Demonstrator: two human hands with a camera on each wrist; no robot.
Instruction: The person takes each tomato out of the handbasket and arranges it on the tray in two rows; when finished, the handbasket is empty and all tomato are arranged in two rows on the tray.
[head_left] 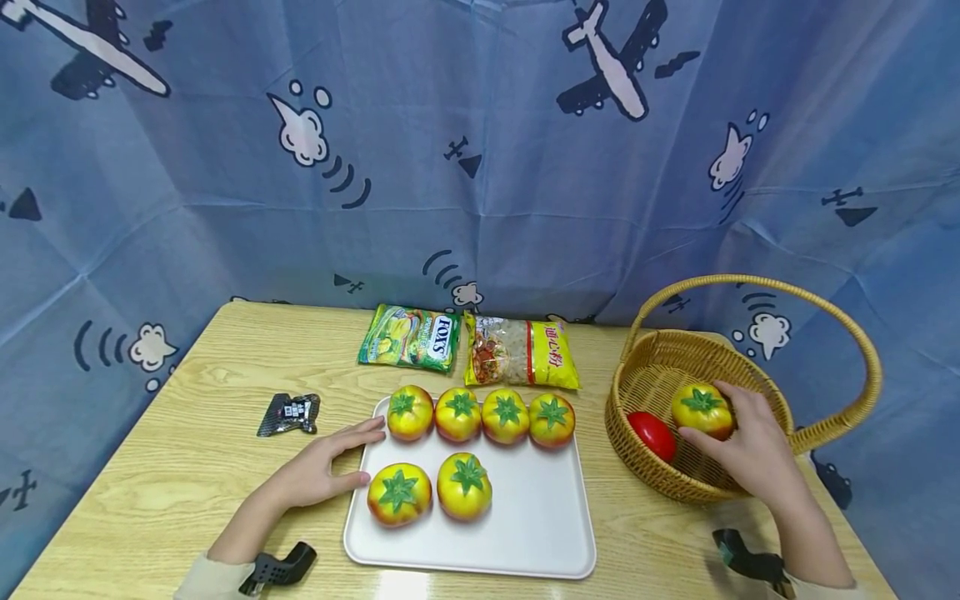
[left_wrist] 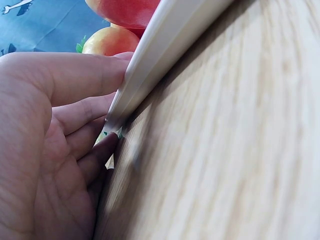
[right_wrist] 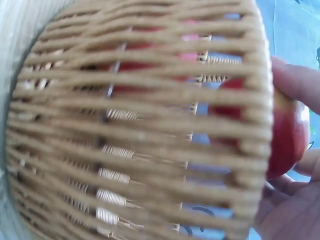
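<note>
My right hand (head_left: 761,442) grips a yellow-red toy tomato (head_left: 703,410) with a green star-shaped top, inside the wicker basket (head_left: 626,454). Beside that tomato in the basket lies a smooth red object (head_left: 651,435), its kind unclear. Through the weave, the right wrist view shows the held tomato (right_wrist: 290,137) near the rim, fingers around it. At the left edge of the white tray (head_left: 536,521), my left hand (head_left: 318,471) rests with fingers spread, fingertips touching the rim. Several toy tomatoes (head_left: 506,417) form a row along the tray's back; two others (head_left: 400,495) sit nearer the front.
Behind the tray lie a green Fox's candy bag (head_left: 411,337) and a yellow-and-clear pasta bag (head_left: 521,352). A small black packet (head_left: 289,414) is left of the tray. The basket's tall handle (head_left: 757,282) arches over its opening. A blue curtain (head_left: 480,167) hangs behind the wooden table (head_left: 150,492).
</note>
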